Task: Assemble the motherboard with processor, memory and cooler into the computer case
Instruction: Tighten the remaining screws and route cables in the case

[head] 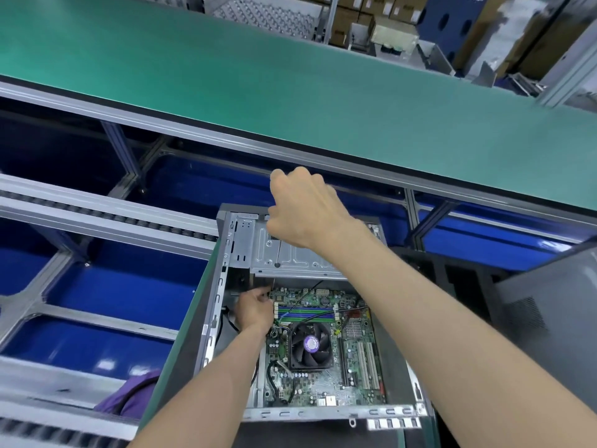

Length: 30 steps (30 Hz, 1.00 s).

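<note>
The open computer case (223,270) lies on its side with the green motherboard (326,386) inside. On the board sit a black cooler fan (310,345) and blue-green memory slots (307,313). My right hand (307,208) hovers above the metal drive cage (290,257), its fingers curled down around a screwdriver. Only the thin dark shaft (278,253) shows below the hand; the handle is hidden. My left hand (255,308) is at the board's far left corner, fingers curled and pinching at the shaft's lower end. Anything else between those fingers is too small to see.
A green conveyor belt (290,76) runs across behind the case. Blue bins (113,286) in an aluminium frame lie to the left, with a roller rail (106,211) above them. The grey case side panel (549,312) stands at the right. Black cables (310,315) cross the memory slots.
</note>
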Tool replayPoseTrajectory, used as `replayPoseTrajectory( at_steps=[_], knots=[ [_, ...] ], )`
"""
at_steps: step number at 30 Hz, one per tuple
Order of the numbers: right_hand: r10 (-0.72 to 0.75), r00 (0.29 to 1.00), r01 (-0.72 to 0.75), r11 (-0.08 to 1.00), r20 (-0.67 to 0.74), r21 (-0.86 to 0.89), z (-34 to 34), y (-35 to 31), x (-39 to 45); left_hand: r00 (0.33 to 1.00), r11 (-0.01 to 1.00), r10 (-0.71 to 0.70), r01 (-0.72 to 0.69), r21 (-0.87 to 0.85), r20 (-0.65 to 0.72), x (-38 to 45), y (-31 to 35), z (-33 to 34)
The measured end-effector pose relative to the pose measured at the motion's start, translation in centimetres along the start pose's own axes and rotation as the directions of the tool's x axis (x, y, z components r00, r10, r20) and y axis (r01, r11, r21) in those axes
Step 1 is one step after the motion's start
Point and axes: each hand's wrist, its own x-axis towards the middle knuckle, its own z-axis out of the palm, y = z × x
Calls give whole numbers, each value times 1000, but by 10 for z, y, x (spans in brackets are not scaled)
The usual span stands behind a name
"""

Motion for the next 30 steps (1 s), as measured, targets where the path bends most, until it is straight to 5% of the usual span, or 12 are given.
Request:
replayPoseTrajectory(
  at_steps=[3, 7, 17, 21, 24, 30],
  knots=[
    [-117, 989, 122, 991, 85, -60, -13, 17, 6, 1000, 1000, -14, 14, -23, -4, 2, -2, 2],
    [-200, 968, 189, 979, 152, 82, -12, 21, 9, 999, 999, -38, 37, -25, -14, 5, -4, 5],
    [185, 973, -178, 982, -140, 59, 11, -3, -10, 999, 1000, -23, 23, -12, -34, 5, -4, 6],
    [26, 1000, -27, 994, -5, -104, -5, 12, -4, 999, 999, -34, 34, -26, -3, 3, -1, 4],
    [-129, 981, 134, 991, 145, -28, -15, 16, 4, 999, 999, -35, 35, -27, -2, 4, -1, 4],
    [-68, 987, 58, 995, 143, 76, -7, 17, 5, 1000, 1000, -24, 24, -14, -10, 3, -2, 4]
  ],
)
